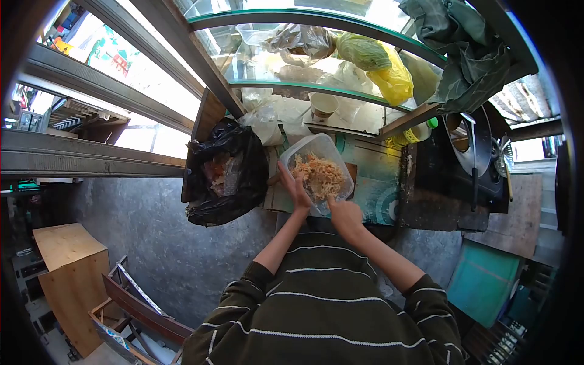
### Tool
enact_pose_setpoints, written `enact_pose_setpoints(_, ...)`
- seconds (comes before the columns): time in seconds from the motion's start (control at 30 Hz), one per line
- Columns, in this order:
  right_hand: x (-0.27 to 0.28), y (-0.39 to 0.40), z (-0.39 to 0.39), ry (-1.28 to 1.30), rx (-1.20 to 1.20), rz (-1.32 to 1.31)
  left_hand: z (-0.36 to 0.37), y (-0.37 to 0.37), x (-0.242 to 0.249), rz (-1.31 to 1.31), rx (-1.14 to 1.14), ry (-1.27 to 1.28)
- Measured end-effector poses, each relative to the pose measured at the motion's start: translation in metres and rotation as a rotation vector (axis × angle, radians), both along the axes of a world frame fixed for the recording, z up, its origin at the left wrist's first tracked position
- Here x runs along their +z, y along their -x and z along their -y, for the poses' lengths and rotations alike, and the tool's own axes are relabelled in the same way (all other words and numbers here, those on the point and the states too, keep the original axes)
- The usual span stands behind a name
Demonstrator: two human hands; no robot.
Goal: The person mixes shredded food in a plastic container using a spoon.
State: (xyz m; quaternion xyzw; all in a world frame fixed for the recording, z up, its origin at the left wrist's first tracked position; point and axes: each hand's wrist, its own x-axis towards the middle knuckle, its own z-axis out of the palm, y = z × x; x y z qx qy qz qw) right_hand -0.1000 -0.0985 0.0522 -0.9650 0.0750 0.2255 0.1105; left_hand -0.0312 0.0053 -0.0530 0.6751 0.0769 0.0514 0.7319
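Observation:
A clear plastic container (294,153) holds a heap of shredded, pale orange-brown food (319,175). My left hand (295,190) is around the container's left side, its fingers along the wall. At the near right corner is my right hand (344,216), curled, with its fingertips at the edge of the food; whether they pinch some of it is too small to tell. Beneath the container lies a worn green board (374,198). Left of it, a black plastic bag (246,182) stands open with scraps and clear plastic inside.
Behind the container are a paper cup (323,104) and a glass case (292,84) with yellow (395,79) and green bags. To the right stand a green-capped bottle (417,132) and a stove (447,176) with a pan. A wooden box (73,267) sits at lower left.

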Motion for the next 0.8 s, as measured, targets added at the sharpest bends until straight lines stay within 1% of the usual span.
enact_pose_setpoints(0.07, -0.005, 0.003, -0.008, -0.026, 0.027, -0.101, 0.002, 0.002, -0.011, -0.054, 0.052, 0.067)
enact_pose_setpoints(0.1, 0.001, 0.002, -0.005, -0.024, 0.024, -0.100, -0.001, 0.003, -0.023, -0.053, 0.049, 0.069)
enact_pose_setpoints(0.17, 0.020, -0.003, 0.012, -0.233, 0.003, -0.163, -0.009, 0.002, -0.041, -0.083, -0.011, 0.296)
enact_pose_setpoints(0.2, 0.026, -0.004, 0.020, -0.233, 0.002, -0.164, -0.007, 0.001, -0.040, -0.085, -0.012, 0.296)
enact_pose_setpoints(0.27, 0.037, -0.009, 0.032, -0.386, -0.051, -0.078, -0.005, 0.001, -0.037, -0.065, 0.018, 0.176)
enact_pose_setpoints(0.3, 0.047, -0.014, 0.033, -0.386, -0.046, -0.079, -0.005, 0.001, -0.030, -0.065, 0.023, 0.176)
enact_pose_setpoints(0.37, 0.064, -0.021, 0.031, -0.270, -0.224, 0.061, -0.002, 0.003, -0.020, -0.034, 0.030, 0.179)
enact_pose_setpoints(0.4, 0.059, -0.020, 0.028, -0.269, -0.230, 0.062, 0.000, 0.004, -0.017, -0.034, 0.023, 0.180)
enact_pose_setpoints(0.47, 0.037, -0.015, 0.018, -0.055, -0.139, -0.013, 0.002, 0.004, -0.013, -0.028, 0.037, 0.022)
enact_pose_setpoints(0.53, 0.015, -0.006, 0.003, -0.036, -0.125, -0.033, 0.002, 0.002, -0.020, -0.051, 0.064, 0.069)
enact_pose_setpoints(0.63, 0.011, 0.000, -0.012, -0.050, -0.119, -0.061, -0.005, 0.003, -0.035, -0.069, 0.091, 0.158)
enact_pose_setpoints(0.7, 0.004, 0.008, -0.016, -0.116, 0.006, -0.190, -0.008, 0.005, -0.047, -0.069, 0.089, 0.214)
enact_pose_setpoints(0.73, 0.003, 0.006, -0.018, -0.102, -0.002, -0.226, -0.010, 0.008, -0.055, -0.038, 0.027, 0.222)
enact_pose_setpoints(0.77, 0.010, 0.002, -0.014, -0.099, 0.002, -0.221, -0.012, 0.007, -0.058, -0.004, -0.032, 0.225)
enact_pose_setpoints(0.8, 0.024, -0.003, -0.007, -0.155, -0.035, -0.211, -0.012, 0.007, -0.053, -0.001, -0.028, 0.223)
